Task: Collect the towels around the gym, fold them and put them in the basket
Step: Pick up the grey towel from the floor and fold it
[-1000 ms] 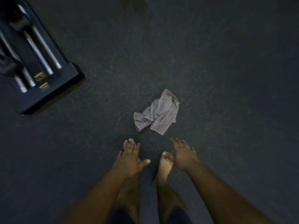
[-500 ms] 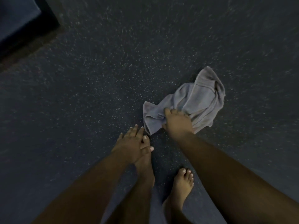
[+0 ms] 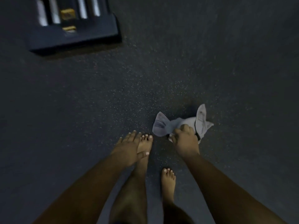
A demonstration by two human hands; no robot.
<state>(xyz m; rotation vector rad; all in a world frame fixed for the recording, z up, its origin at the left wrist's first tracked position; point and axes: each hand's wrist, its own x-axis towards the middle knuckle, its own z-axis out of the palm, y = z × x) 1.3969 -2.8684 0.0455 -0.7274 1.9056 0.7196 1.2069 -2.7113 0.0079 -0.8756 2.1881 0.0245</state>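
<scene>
- Grey towel [image 3: 178, 125]: bunched, gripped by the right hand [image 3: 186, 141], fingers curled on it, over dark speckled floor [image 3: 161, 75].
- Left hand [image 3: 129, 147]: fingers straight, holding nothing.
- Weight rack [image 3: 72, 25], far left: yellow labels blurred, unreadable.

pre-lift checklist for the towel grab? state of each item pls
1. Right hand grips the grey towel: ok, fingers are curled round bunched cloth.
2. Whole towel gathered: not ok, two loose ends fan out on either side of the fist.
3. Towel off the floor: cannot tell, the ends stick up but the underside is hidden.
4. Left hand free to help fold: ok, fingers straight, holding nothing.
5. Feet off the cloth: ok, both bare feet stand apart from the towel.
6. Basket located: not ok, none in view; only a dark machine base at upper left.
</scene>
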